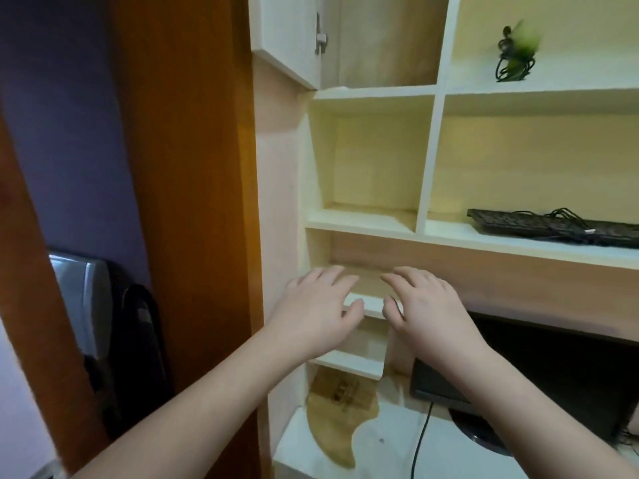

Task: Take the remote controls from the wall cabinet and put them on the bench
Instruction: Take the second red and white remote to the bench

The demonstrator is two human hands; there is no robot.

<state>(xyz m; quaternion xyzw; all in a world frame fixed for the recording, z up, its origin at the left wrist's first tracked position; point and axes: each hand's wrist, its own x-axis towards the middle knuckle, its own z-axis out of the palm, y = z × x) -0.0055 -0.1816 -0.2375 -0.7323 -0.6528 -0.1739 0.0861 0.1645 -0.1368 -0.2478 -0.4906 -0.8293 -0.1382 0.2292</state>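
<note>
My left hand (320, 307) and right hand (428, 305) hover spread and empty before the cream wooden wall cabinet (428, 160). No remote controls visible. Risk: searching blind, snagging the black corded keyboard (553, 226).

A cream-white shelving unit (432, 167) with open compartments was seen filling the right side, its back panels lit a warm yellow. A white cupboard door (290, 36) with a metal handle (321, 34) was set at the upper left of it. A brown wooden door frame (186, 167) was placed just beside the unit, and a purple wall (69, 115) was seen beyond it to the left. A black keyboard (553, 226) with a tangled cable was laid on one shelf. Below, a dark monitor (553, 375) was stood on a white desk surface (380, 451).
</note>
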